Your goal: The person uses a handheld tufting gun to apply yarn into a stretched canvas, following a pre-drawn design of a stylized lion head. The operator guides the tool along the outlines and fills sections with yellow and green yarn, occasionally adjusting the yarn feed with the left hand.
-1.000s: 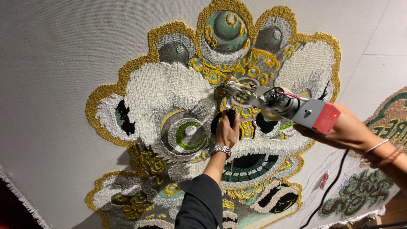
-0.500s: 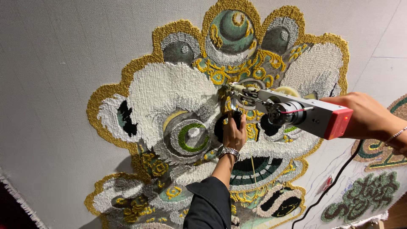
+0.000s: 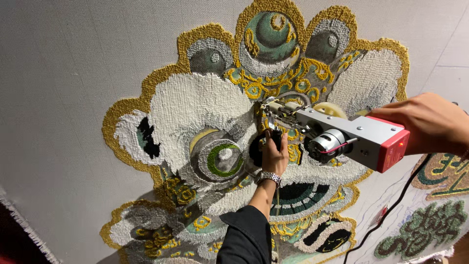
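A grey tufting gun (image 3: 342,134) with a red rear end points its needle at the middle of a large tufted lion-head design (image 3: 205,112) in white, gold, green and black yarn on stretched grey cloth (image 3: 63,73). My right hand (image 3: 430,122) grips the gun's rear. My left hand (image 3: 274,154), with a metal wristwatch and a black sleeve, is wrapped around the gun's black front handle, just below the needle and close to the cloth.
A black cable (image 3: 391,210) hangs down from the gun at the right. Another tufted patch in green and gold (image 3: 435,195) shows at the lower right. The cloth's frayed edge (image 3: 24,225) runs along the lower left.
The view has moved closer and the gun has shifted slightly right and down. Both hands keep the same hold on the gun.
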